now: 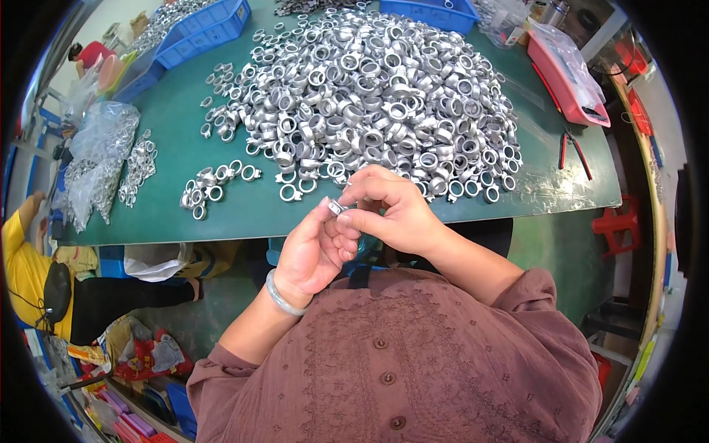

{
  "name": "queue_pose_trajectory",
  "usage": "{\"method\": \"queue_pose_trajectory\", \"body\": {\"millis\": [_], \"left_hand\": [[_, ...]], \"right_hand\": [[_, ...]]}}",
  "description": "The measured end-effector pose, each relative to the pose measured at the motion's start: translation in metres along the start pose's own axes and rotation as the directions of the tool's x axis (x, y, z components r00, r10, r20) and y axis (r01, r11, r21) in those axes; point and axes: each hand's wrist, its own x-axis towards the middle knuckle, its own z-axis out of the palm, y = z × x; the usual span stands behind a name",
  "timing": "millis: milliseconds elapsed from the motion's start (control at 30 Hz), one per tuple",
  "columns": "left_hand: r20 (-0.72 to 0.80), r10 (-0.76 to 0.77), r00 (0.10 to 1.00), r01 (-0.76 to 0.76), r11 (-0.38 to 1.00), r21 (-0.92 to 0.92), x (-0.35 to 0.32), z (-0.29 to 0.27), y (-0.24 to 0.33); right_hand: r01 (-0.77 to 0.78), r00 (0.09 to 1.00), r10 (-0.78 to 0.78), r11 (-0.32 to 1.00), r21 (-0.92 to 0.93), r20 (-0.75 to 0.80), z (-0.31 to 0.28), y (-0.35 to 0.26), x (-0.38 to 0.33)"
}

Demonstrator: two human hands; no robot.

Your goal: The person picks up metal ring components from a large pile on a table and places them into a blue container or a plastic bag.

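Just in front of the table's near edge, my left hand [313, 253] and my right hand [396, 213] meet at their fingertips. Between them is a small silver metal ring [336, 207], pinched by both and partly covered by the fingers. A large heap of similar metal rings [369, 96] with small lugs lies just beyond my hands on the green table [159, 214]. To the left, a small cluster of rings [199, 193] is set apart from the heap.
Farther left are a clear plastic bag [103, 148] of metal parts and a strip of small pieces [139, 166]. Blue bins [203, 33] stand at the back. Pliers with red handles [574, 155] and a pink tray [565, 77] are at right. Another person [33, 273] is at far left.
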Motion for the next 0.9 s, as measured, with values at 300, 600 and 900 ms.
{"method": "queue_pose_trajectory", "body": {"millis": [300,600,900], "left_hand": [[0.059,0.018,0.998,-0.025,0.994,0.105,0.0001,-0.0046,-0.0040],[0.236,0.229,0.944,-0.287,0.925,0.250,-0.0055,-0.0029,-0.0048],[0.293,0.398,0.869,-0.494,0.715,0.495,-0.0041,-0.0084,-0.0092]], "right_hand": [[0.121,0.992,-0.123,0.991,-0.055,-0.036,0.0002,0.0050,-0.0003],[0.152,0.988,-0.153,0.988,-0.040,-0.019,-0.0073,0.0065,-0.0051],[0.167,0.986,-0.168,0.985,-0.042,-0.009,-0.0058,0.0071,-0.0075]]}}
